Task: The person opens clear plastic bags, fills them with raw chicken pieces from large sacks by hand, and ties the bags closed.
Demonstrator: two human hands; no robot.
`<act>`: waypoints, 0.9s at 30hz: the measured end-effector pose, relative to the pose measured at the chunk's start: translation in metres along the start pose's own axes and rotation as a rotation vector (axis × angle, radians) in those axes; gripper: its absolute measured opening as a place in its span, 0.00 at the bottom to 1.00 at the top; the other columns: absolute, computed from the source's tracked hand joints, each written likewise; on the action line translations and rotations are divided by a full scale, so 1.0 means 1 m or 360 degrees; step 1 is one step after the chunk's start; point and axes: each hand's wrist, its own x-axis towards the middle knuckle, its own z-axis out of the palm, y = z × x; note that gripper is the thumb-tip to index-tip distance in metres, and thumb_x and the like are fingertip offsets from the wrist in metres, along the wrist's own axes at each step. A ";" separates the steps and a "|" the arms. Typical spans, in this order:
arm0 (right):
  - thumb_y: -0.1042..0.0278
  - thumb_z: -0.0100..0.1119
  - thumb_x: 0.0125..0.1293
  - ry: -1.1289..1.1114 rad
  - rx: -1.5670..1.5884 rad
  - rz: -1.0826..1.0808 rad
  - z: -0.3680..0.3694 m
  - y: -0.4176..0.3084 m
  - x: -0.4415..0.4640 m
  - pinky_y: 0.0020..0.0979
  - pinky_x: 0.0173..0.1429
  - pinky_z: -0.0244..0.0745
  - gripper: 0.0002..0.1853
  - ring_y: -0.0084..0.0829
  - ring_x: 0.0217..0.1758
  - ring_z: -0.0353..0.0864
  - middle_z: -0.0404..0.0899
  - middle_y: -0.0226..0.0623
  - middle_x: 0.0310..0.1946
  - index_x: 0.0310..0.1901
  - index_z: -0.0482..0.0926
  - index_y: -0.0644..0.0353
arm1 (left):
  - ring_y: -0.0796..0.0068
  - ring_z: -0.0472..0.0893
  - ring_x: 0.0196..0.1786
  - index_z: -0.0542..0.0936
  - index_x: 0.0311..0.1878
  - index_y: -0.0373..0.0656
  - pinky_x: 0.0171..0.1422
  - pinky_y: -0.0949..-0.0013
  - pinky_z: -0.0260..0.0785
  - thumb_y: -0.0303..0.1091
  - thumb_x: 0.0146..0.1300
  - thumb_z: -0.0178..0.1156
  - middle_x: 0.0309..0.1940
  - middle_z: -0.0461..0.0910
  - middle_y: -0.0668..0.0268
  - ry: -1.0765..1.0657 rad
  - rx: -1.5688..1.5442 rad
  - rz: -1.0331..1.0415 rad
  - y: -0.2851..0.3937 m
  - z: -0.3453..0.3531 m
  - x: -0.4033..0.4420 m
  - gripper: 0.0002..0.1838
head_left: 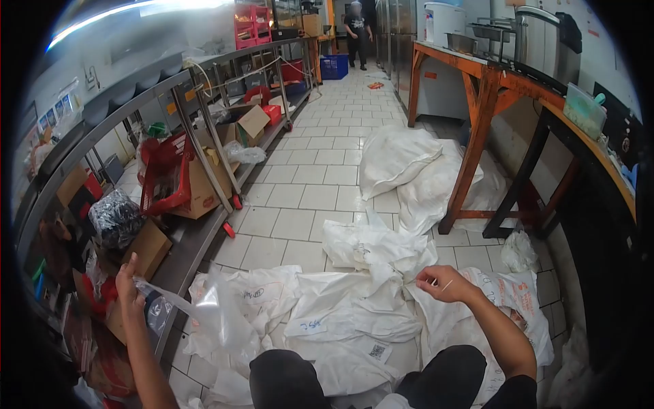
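My left hand (pixel 127 279) is raised at the left, its fingers closed on the edge of a clear plastic bag (pixel 221 313). The bag stretches right and droops over white sacks marked with red print. My right hand (pixel 441 283) is pinched above the sacks at the right, with a thin white strip (pixel 447 286) showing at its fingers. Between my hands lies a white woven sack (pixel 351 307) with blue handwriting and a printed code label. Its gathered upper end (pixel 381 252) lies just left of my right hand. My dark-clad knees (pixel 286 378) are in front.
More full white sacks (pixel 402 163) lie on the tiled floor beside an orange-framed table (pixel 470 88). At the left, a metal rack (pixel 204 150) on red casters holds boxes and a red basket (pixel 167 174). Far back, a person (pixel 356 34) stands near a blue crate (pixel 334 67).
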 end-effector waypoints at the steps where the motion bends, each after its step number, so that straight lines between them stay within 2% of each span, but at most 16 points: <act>1: 0.61 0.61 0.64 0.0028 0.0085 0.0061 0.003 -0.001 -0.004 0.34 0.41 0.78 0.12 0.37 0.34 0.83 0.83 0.43 0.34 0.40 0.80 0.62 | 0.82 0.63 0.28 0.67 0.26 0.52 0.32 0.73 0.57 0.38 0.55 0.73 0.24 0.63 0.78 0.0038 0.0236 0.0100 -0.028 -0.005 0.019 0.19; 3: 0.62 0.60 0.64 0.0039 0.0071 0.0089 0.001 -0.001 -0.002 0.34 0.42 0.79 0.12 0.37 0.35 0.84 0.83 0.43 0.35 0.41 0.80 0.61 | 0.81 0.63 0.26 0.70 0.27 0.51 0.31 0.72 0.58 0.40 0.57 0.71 0.24 0.64 0.77 0.0075 0.0439 0.0247 -0.044 -0.008 0.041 0.17; 5: 0.63 0.60 0.64 -0.0039 -0.0102 -0.0017 0.005 0.004 -0.003 0.35 0.42 0.79 0.12 0.38 0.36 0.84 0.83 0.44 0.34 0.41 0.80 0.62 | 0.85 0.60 0.24 0.65 0.24 0.53 0.27 0.72 0.55 0.40 0.56 0.72 0.24 0.61 0.79 -0.0081 0.0766 0.0431 -0.021 0.012 0.046 0.21; 7: 0.63 0.60 0.64 -0.0020 -0.0066 -0.0016 -0.001 -0.001 -0.006 0.35 0.42 0.79 0.12 0.39 0.36 0.84 0.83 0.44 0.34 0.41 0.80 0.63 | 0.76 0.78 0.29 0.78 0.39 0.40 0.35 0.70 0.71 0.34 0.59 0.69 0.32 0.79 0.66 -0.0234 -0.0386 -0.0140 0.064 0.048 0.001 0.12; 9: 0.62 0.60 0.63 0.0076 -0.0007 0.0008 -0.005 0.000 -0.008 0.35 0.42 0.79 0.12 0.40 0.36 0.84 0.83 0.44 0.34 0.40 0.80 0.63 | 0.71 0.82 0.39 0.78 0.47 0.34 0.42 0.69 0.75 0.32 0.59 0.68 0.38 0.82 0.61 -0.0213 -0.0710 -0.0103 0.048 0.015 0.020 0.16; 10: 0.62 0.60 0.63 0.0070 0.0002 0.0009 -0.002 0.003 -0.010 0.35 0.42 0.79 0.12 0.40 0.36 0.84 0.83 0.44 0.34 0.40 0.80 0.63 | 0.71 0.81 0.39 0.78 0.47 0.35 0.43 0.69 0.74 0.34 0.59 0.69 0.39 0.81 0.61 -0.0094 -0.0610 -0.0032 0.015 0.009 0.034 0.17; 11: 0.62 0.60 0.63 0.0051 -0.0057 0.0004 -0.001 0.007 -0.009 0.35 0.42 0.79 0.12 0.39 0.36 0.84 0.83 0.44 0.34 0.40 0.80 0.63 | 0.72 0.80 0.40 0.77 0.47 0.36 0.44 0.69 0.73 0.35 0.59 0.69 0.40 0.80 0.61 0.0102 -0.0124 0.0078 -0.022 0.012 0.057 0.18; 13: 0.62 0.60 0.63 0.0056 -0.0127 -0.0007 -0.007 0.007 -0.007 0.35 0.42 0.79 0.12 0.39 0.36 0.84 0.83 0.45 0.34 0.40 0.80 0.63 | 0.72 0.78 0.41 0.77 0.47 0.37 0.46 0.68 0.70 0.38 0.58 0.70 0.42 0.79 0.61 0.0168 0.0194 0.0181 -0.019 0.005 0.097 0.20; 15: 0.63 0.61 0.63 0.0031 -0.0107 -0.0051 -0.013 0.000 -0.010 0.35 0.41 0.78 0.11 0.39 0.34 0.84 0.83 0.45 0.33 0.40 0.81 0.63 | 0.73 0.74 0.35 0.78 0.46 0.37 0.38 0.68 0.67 0.37 0.57 0.71 0.37 0.79 0.66 0.0208 -0.0144 -0.0014 0.042 0.028 0.087 0.18; 16: 0.63 0.61 0.63 0.0036 -0.0117 -0.0052 -0.021 -0.003 -0.010 0.35 0.41 0.78 0.11 0.39 0.34 0.84 0.83 0.45 0.33 0.40 0.81 0.63 | 0.74 0.75 0.35 0.78 0.47 0.37 0.39 0.68 0.68 0.37 0.58 0.71 0.36 0.79 0.66 -0.0070 -0.0539 -0.0052 0.031 -0.027 0.151 0.19; 18: 0.63 0.61 0.62 0.0177 0.0067 0.0040 -0.029 -0.009 -0.012 0.36 0.41 0.78 0.11 0.39 0.34 0.84 0.83 0.45 0.33 0.39 0.81 0.62 | 0.73 0.77 0.38 0.79 0.47 0.38 0.42 0.68 0.70 0.36 0.59 0.70 0.39 0.79 0.66 -0.0130 -0.0752 0.0003 0.066 -0.002 0.091 0.17; 19: 0.63 0.61 0.62 0.0165 0.0075 0.0040 -0.025 -0.006 -0.012 0.36 0.41 0.78 0.11 0.39 0.34 0.84 0.83 0.45 0.33 0.39 0.81 0.62 | 0.72 0.78 0.39 0.78 0.48 0.37 0.43 0.67 0.71 0.35 0.59 0.69 0.41 0.80 0.65 0.0050 -0.0628 0.0237 0.041 -0.004 0.095 0.17; 20: 0.62 0.61 0.62 0.0167 0.0048 0.0051 -0.023 0.000 -0.008 0.36 0.41 0.78 0.11 0.38 0.35 0.84 0.83 0.44 0.34 0.39 0.81 0.62 | 0.71 0.79 0.41 0.79 0.49 0.35 0.44 0.67 0.72 0.32 0.59 0.68 0.44 0.80 0.64 0.0170 -0.0297 0.0150 -0.005 0.018 0.096 0.17; 23: 0.64 0.62 0.64 0.0208 -0.0116 -0.0083 -0.017 0.011 -0.001 0.32 0.40 0.78 0.11 0.33 0.32 0.83 0.83 0.42 0.31 0.40 0.81 0.64 | 0.71 0.80 0.38 0.81 0.46 0.39 0.41 0.66 0.73 0.26 0.60 0.64 0.36 0.80 0.63 -0.0025 -0.0369 0.0498 0.028 0.039 0.122 0.11; 24: 0.63 0.62 0.64 0.0141 -0.0082 -0.0032 -0.018 0.002 -0.002 0.33 0.41 0.78 0.11 0.35 0.34 0.83 0.83 0.43 0.32 0.40 0.81 0.63 | 0.74 0.79 0.34 0.79 0.38 0.43 0.36 0.68 0.72 0.28 0.63 0.62 0.32 0.79 0.65 0.0021 -0.0457 0.0355 0.091 0.053 0.093 0.02; 27: 0.62 0.60 0.63 0.0081 0.0023 0.0016 -0.019 -0.010 -0.002 0.34 0.41 0.79 0.11 0.38 0.35 0.84 0.83 0.43 0.34 0.39 0.80 0.62 | 0.75 0.79 0.29 0.77 0.33 0.46 0.29 0.67 0.70 0.33 0.67 0.57 0.29 0.77 0.67 -0.0050 -0.0590 0.0072 0.135 0.029 0.118 0.06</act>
